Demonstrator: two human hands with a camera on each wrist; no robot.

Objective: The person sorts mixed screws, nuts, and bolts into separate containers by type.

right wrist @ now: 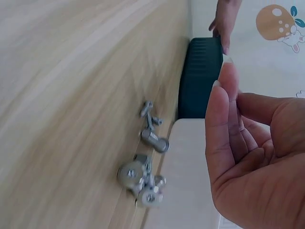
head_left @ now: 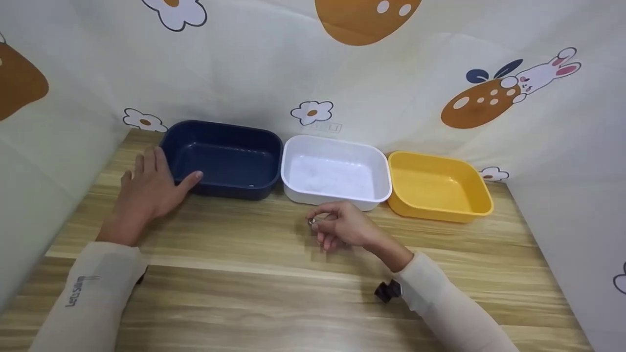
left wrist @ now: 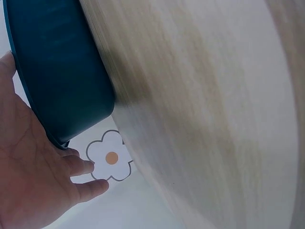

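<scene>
Head view: one wooden table (head_left: 274,293), with broad bare wood in front, holds three tubs in a row at its far edge: navy tub (head_left: 222,159), white tub (head_left: 335,173), yellow tub (head_left: 437,186). Left hand (head_left: 151,188) rests open against the navy tub's corner. Right hand (head_left: 342,227), fingers curled, pinches a small metal piece (head_left: 312,221) near the white tub's front edge; several bolts and nuts (right wrist: 143,167) lie below it.

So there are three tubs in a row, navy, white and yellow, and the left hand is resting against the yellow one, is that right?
Not quite. The left hand rests against the navy tub at the left end of the row, not the yellow tub. The head view shows it. The order navy, white tub, yellow is right.
</scene>
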